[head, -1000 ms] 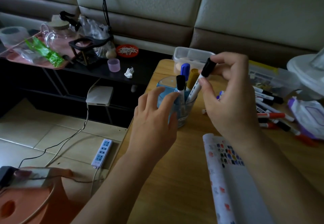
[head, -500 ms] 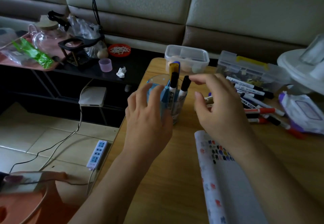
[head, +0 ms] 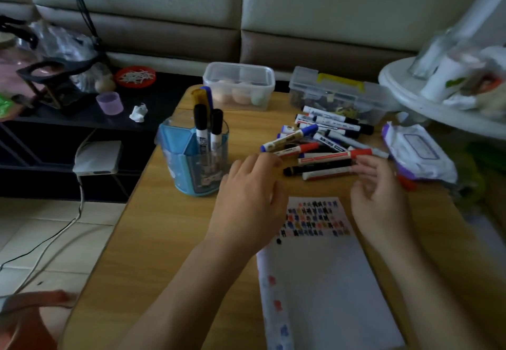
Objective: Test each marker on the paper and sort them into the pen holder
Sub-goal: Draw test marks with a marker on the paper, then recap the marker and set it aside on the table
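Observation:
A blue and clear pen holder stands near the table's left edge with several capped markers upright in it. A pile of loose markers lies on the wooden table to its right. White paper with rows of colour test marks lies in front. My left hand hovers with relaxed fingers over the paper's top left corner, holding nothing. My right hand reaches to the near end of a white marker in the pile, fingers loosely curved; whether it touches is unclear.
Behind the pile stand a clear lidded food box and a clear case with a yellow handle. A wet wipes pack lies at the right. A dark side shelf with clutter sits left of the table.
My right hand let go of the black-capped marker in the holder and moved right to the loose pile. My left hand left the holder and came over the paper.

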